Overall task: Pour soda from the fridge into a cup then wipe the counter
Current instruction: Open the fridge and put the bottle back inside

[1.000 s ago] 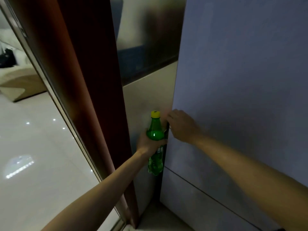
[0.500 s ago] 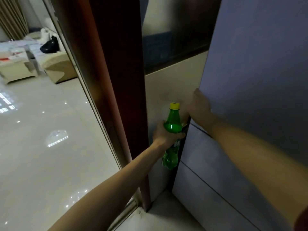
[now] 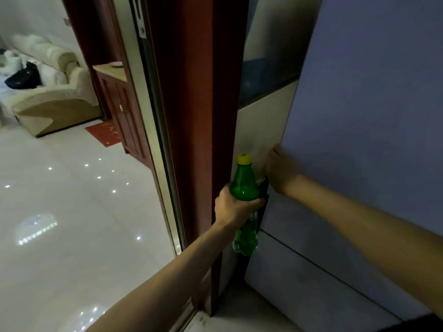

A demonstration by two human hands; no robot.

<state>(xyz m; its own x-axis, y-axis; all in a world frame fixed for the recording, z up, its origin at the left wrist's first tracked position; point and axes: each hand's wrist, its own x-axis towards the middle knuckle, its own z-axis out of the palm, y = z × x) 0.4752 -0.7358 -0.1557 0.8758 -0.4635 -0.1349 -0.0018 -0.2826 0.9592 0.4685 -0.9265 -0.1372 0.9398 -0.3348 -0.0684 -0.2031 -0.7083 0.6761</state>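
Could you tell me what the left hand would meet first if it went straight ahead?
Likely the beige wall just behind the green bottle the left hand holds, though depth is unclear.

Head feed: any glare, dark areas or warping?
Head view: the glossy white tiled floor shows bright glare spots; the grey fridge door is dim; the green plastic soda bottle in the left hand reads clearly; wide-angle bends the red-brown wooden door frame.
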